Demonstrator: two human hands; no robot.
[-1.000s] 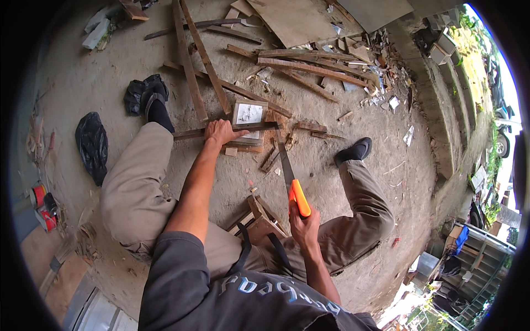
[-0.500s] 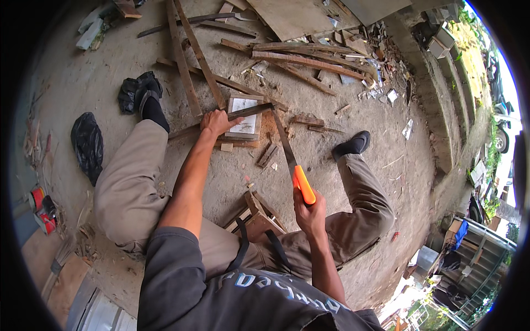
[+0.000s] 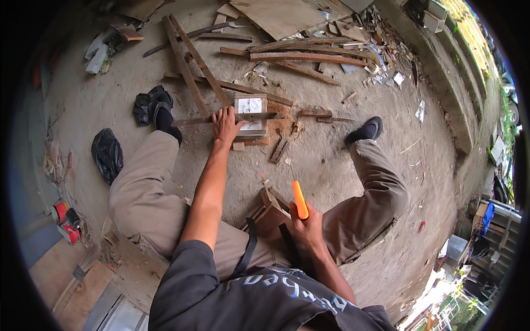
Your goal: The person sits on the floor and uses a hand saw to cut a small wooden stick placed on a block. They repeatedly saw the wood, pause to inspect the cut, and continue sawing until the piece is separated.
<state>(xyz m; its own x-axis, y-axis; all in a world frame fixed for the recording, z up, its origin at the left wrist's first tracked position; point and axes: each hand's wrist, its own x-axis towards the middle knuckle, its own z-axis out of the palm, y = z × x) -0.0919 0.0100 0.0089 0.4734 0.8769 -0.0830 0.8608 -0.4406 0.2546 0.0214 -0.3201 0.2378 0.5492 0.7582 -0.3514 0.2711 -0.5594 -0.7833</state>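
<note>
My left hand (image 3: 224,126) presses down on a dark wooden strip (image 3: 264,116), fingers over its far edge and thumb stretched along it. The strip lies across a small wooden block with a white top panel (image 3: 251,103), and its right end juts past the block. Nearer to me, my right hand (image 3: 308,225) is closed round the orange handle of a handsaw (image 3: 299,198). The saw's blade is seen nearly edge-on as a thin line and stands apart from the strip. Sawdust lies on the ground around the block.
Two long battens (image 3: 187,66) lean together beyond my left hand. A pile of old planks (image 3: 309,55) lies farther off. Between my legs stands a wooden frame piece (image 3: 270,207). Black plastic bags (image 3: 107,155) rest at left; concrete steps (image 3: 441,83) rise at right.
The handsaw has come away from the strip's right end, back toward my body, and its blade has turned edge-on. My left hand stays on the strip. The whole view has shifted slightly.
</note>
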